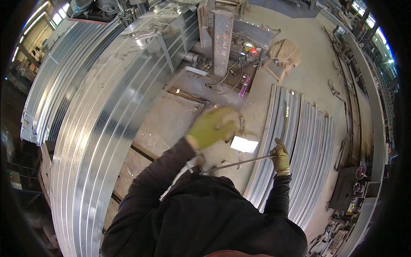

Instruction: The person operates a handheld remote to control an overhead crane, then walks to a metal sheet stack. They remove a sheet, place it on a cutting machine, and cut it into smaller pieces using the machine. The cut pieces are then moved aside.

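Beyond right hand point(281, 157) fingers: thin steel rod point(239, 164) clamped, end over galvanized strips point(295, 145) | left hand point(214, 127) blurred, fingers' state unclear | risk: one-handed rod slips, strikes strips

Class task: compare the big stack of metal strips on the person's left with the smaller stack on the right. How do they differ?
The left stack is far larger and rises above the floor; the right stack is shorter and lies flat on the concrete. The right hand is over the right stack; no hand is near the left stack. Both are shiny galvanised, curved strips.
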`<state>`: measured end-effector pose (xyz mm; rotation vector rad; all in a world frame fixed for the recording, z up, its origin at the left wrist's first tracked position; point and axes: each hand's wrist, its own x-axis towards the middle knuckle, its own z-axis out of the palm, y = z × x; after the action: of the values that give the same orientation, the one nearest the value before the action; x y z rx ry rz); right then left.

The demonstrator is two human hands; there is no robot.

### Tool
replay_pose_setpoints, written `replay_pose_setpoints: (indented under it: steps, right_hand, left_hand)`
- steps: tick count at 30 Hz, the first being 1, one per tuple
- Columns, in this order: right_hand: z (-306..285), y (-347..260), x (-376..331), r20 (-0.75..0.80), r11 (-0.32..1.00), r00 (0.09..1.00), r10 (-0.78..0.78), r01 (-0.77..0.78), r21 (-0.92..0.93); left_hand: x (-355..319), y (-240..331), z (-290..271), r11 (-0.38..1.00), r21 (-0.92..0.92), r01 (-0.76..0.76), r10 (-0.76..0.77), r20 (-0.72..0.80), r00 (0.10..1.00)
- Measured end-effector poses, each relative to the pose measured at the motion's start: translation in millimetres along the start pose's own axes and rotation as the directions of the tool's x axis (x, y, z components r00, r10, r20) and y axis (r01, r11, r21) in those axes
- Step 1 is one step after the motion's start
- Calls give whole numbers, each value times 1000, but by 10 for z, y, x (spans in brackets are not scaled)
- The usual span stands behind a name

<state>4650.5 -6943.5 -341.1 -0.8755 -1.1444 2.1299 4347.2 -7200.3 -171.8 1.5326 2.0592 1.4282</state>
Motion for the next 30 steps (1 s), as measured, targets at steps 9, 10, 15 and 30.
replay_pose_setpoints:
  steps: [9, 10, 15, 30]
  right_hand:
    - [-1742, 811, 246, -729, 694, 682, -67, -493, -525]
    - [-1801, 919, 273, -769, 556, 616, -169, -585, -590]
    - [-667, 1432, 806, -504, 684, 848, -163, -271, -677]
    - [7183, 2002, 2306, 143, 840, 920, -365, 392, -374]
  left_hand:
    - [-1309, -701, -2027, 540, 748, 385, -9, -453, 892]
    - [-1401, -790, -2299, 447, 814, 372, 42, -435, 899]
    - [-1756, -1149, -3481, 94, 897, 433, -127, -420, 899]
    - [-1945, -1541, -4072, 319, 913, 255, -236, -184, 954]
